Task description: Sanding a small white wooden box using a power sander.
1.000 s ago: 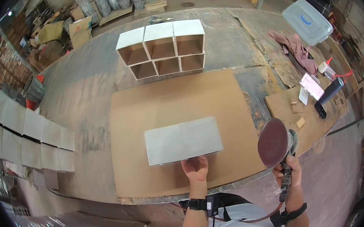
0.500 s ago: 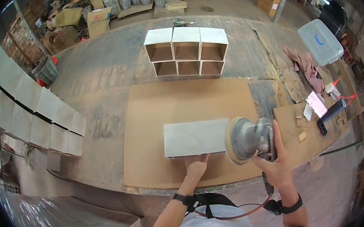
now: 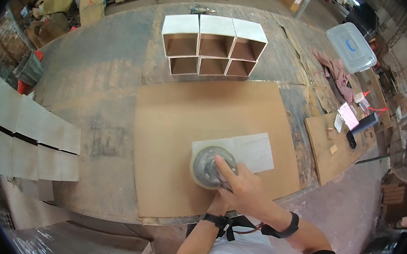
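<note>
While right hand (image 3: 246, 188) clasped sander (image 3: 205, 171) over white box (image 3: 254, 152) | lower centre of frame | left hand (image 3: 220, 203) was mostly hidden, grip unclear

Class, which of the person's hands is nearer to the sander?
Right. The right hand grips the sander from above; the left hand, mostly hidden, is on its near side.

A workshop, shown by the sander (image 3: 202, 167), stained worktable (image 3: 103, 87) and stacked boxes (image 3: 28, 131).
</note>
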Action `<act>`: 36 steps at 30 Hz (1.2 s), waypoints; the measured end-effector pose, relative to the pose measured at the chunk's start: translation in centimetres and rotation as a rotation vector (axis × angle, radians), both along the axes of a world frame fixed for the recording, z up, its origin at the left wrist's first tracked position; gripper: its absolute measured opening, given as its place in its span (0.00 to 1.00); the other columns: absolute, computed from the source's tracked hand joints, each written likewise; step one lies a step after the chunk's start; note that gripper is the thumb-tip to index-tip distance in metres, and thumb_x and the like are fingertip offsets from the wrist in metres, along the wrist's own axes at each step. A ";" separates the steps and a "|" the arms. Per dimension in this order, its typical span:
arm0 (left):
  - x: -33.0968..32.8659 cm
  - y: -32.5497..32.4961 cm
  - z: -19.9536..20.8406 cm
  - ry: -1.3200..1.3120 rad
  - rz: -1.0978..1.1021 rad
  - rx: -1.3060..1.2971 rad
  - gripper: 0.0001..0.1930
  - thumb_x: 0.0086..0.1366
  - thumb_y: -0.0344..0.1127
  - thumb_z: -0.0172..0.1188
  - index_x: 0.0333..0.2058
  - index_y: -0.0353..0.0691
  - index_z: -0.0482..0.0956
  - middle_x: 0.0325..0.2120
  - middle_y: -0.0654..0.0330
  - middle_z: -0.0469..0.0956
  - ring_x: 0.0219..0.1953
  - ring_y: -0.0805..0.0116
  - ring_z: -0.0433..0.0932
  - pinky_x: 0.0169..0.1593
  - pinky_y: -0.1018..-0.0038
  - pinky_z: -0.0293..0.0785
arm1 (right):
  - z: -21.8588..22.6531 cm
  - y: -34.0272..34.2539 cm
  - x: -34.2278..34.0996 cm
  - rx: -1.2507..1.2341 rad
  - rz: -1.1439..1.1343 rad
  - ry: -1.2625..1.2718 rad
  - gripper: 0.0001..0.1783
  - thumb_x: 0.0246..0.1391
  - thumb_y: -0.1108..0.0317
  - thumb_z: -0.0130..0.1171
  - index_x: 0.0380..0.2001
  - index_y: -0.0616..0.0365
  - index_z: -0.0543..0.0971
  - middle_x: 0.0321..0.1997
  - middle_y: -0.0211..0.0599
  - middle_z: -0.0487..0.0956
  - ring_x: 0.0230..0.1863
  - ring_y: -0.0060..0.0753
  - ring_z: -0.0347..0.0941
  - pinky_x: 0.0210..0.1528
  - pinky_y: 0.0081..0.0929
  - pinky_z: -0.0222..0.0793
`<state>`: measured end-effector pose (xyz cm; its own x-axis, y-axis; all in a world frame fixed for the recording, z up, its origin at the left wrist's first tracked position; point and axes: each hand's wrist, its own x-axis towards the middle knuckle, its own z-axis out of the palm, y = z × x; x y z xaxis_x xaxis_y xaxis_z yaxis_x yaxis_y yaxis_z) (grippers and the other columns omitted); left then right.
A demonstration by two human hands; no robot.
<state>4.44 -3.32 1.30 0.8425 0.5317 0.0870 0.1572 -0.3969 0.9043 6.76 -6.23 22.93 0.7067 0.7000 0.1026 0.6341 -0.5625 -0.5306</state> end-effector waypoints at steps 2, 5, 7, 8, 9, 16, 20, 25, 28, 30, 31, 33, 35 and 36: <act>0.6 0.3 -0.7 0.091 -0.042 0.223 0.30 0.49 0.46 0.64 0.52 0.48 0.71 0.53 0.54 0.69 0.59 0.51 0.62 0.61 0.51 0.56 | 0.4 1.2 1.7 -0.082 -0.045 -0.037 0.45 0.40 0.69 0.65 0.64 0.49 0.58 0.35 0.51 0.71 0.32 0.49 0.71 0.34 0.38 0.69; 1.1 0.4 -1.3 0.126 -0.065 0.385 0.30 0.49 0.46 0.64 0.52 0.48 0.70 0.53 0.53 0.69 0.59 0.50 0.62 0.60 0.51 0.56 | -0.9 -2.0 5.7 0.039 -0.229 -0.089 0.45 0.41 0.70 0.63 0.64 0.50 0.57 0.38 0.54 0.72 0.36 0.50 0.71 0.38 0.37 0.68; 0.9 0.0 -0.7 0.118 -0.077 0.434 0.31 0.50 0.47 0.64 0.53 0.48 0.69 0.55 0.52 0.67 0.59 0.50 0.61 0.61 0.52 0.56 | -1.2 -4.6 4.8 0.022 -0.295 -0.001 0.44 0.41 0.70 0.63 0.64 0.51 0.57 0.39 0.55 0.72 0.37 0.50 0.71 0.40 0.37 0.68; 1.2 0.5 -0.4 0.121 -0.058 0.470 0.31 0.50 0.47 0.64 0.54 0.48 0.69 0.56 0.51 0.66 0.60 0.50 0.61 0.61 0.52 0.56 | -1.8 -5.0 4.2 0.028 -0.320 0.096 0.43 0.42 0.70 0.62 0.64 0.52 0.57 0.41 0.56 0.72 0.39 0.51 0.71 0.41 0.37 0.67; 1.7 0.6 0.8 0.033 -0.041 0.004 0.34 0.52 0.47 0.62 0.57 0.48 0.65 0.58 0.52 0.63 0.62 0.50 0.58 0.63 0.55 0.53 | -1.8 -4.6 2.1 -0.089 -0.246 0.000 0.43 0.42 0.71 0.62 0.64 0.53 0.57 0.41 0.55 0.72 0.40 0.52 0.71 0.42 0.37 0.68; 1.0 0.2 0.0 0.089 -0.059 -0.126 0.33 0.52 0.47 0.62 0.57 0.47 0.65 0.58 0.52 0.64 0.61 0.50 0.58 0.62 0.56 0.54 | -1.5 0.1 5.2 0.018 -0.214 -0.119 0.39 0.43 0.72 0.58 0.62 0.49 0.62 0.29 0.50 0.70 0.25 0.49 0.70 0.26 0.41 0.67; 1.0 0.5 -0.2 0.100 -0.057 -0.160 0.33 0.53 0.47 0.62 0.57 0.47 0.65 0.57 0.53 0.64 0.61 0.51 0.58 0.62 0.56 0.55 | -1.8 -1.9 2.8 0.160 -0.353 -0.010 0.41 0.43 0.69 0.61 0.63 0.50 0.59 0.41 0.56 0.72 0.36 0.54 0.73 0.37 0.40 0.71; 0.8 0.4 0.1 0.094 -0.049 -0.206 0.33 0.53 0.47 0.61 0.57 0.46 0.65 0.57 0.53 0.64 0.61 0.51 0.59 0.62 0.57 0.56 | -0.9 2.8 0.0 -0.094 -0.084 -0.135 0.41 0.42 0.71 0.59 0.63 0.48 0.59 0.34 0.53 0.72 0.29 0.49 0.73 0.31 0.37 0.71; 1.6 0.2 -0.3 0.119 -0.072 -0.175 0.32 0.53 0.47 0.61 0.57 0.46 0.65 0.57 0.53 0.64 0.61 0.51 0.59 0.62 0.57 0.56 | -1.3 -1.2 5.3 0.147 -0.393 0.052 0.42 0.42 0.72 0.61 0.63 0.50 0.59 0.40 0.56 0.72 0.37 0.50 0.75 0.33 0.38 0.71; 1.2 0.6 -0.6 0.120 -0.052 -0.213 0.32 0.53 0.47 0.61 0.57 0.46 0.65 0.57 0.53 0.64 0.61 0.51 0.59 0.62 0.57 0.56 | -2.9 -2.2 3.2 0.060 -0.352 -0.032 0.42 0.41 0.72 0.61 0.63 0.50 0.60 0.39 0.55 0.72 0.35 0.50 0.74 0.32 0.38 0.70; 0.9 0.2 -0.2 0.103 -0.051 -0.267 0.32 0.53 0.47 0.61 0.57 0.46 0.65 0.57 0.53 0.64 0.61 0.51 0.59 0.61 0.57 0.56 | -3.2 -3.1 1.7 -0.042 -0.335 -0.122 0.42 0.41 0.72 0.61 0.63 0.50 0.60 0.38 0.53 0.72 0.33 0.49 0.73 0.30 0.38 0.70; 0.2 -0.2 -0.1 0.077 -0.033 -0.377 0.32 0.54 0.47 0.61 0.57 0.45 0.65 0.57 0.53 0.64 0.61 0.51 0.59 0.61 0.58 0.57 | -1.3 0.4 -1.5 0.019 -0.143 -0.150 0.43 0.41 0.72 0.61 0.63 0.49 0.59 0.35 0.51 0.72 0.31 0.46 0.73 0.30 0.36 0.69; -0.2 0.2 0.0 0.081 0.005 -0.402 0.32 0.54 0.47 0.61 0.57 0.45 0.65 0.57 0.53 0.65 0.61 0.51 0.59 0.61 0.58 0.57 | -0.4 2.9 -0.9 -0.070 -0.124 -0.096 0.42 0.41 0.71 0.61 0.63 0.49 0.59 0.36 0.51 0.72 0.31 0.46 0.73 0.31 0.36 0.70; -0.2 0.9 -0.2 0.084 0.031 -0.405 0.32 0.54 0.47 0.61 0.57 0.45 0.65 0.57 0.53 0.65 0.61 0.51 0.60 0.61 0.58 0.57 | 0.0 3.7 0.0 -0.159 -0.094 -0.045 0.41 0.42 0.71 0.60 0.63 0.49 0.60 0.36 0.51 0.72 0.32 0.46 0.73 0.31 0.36 0.70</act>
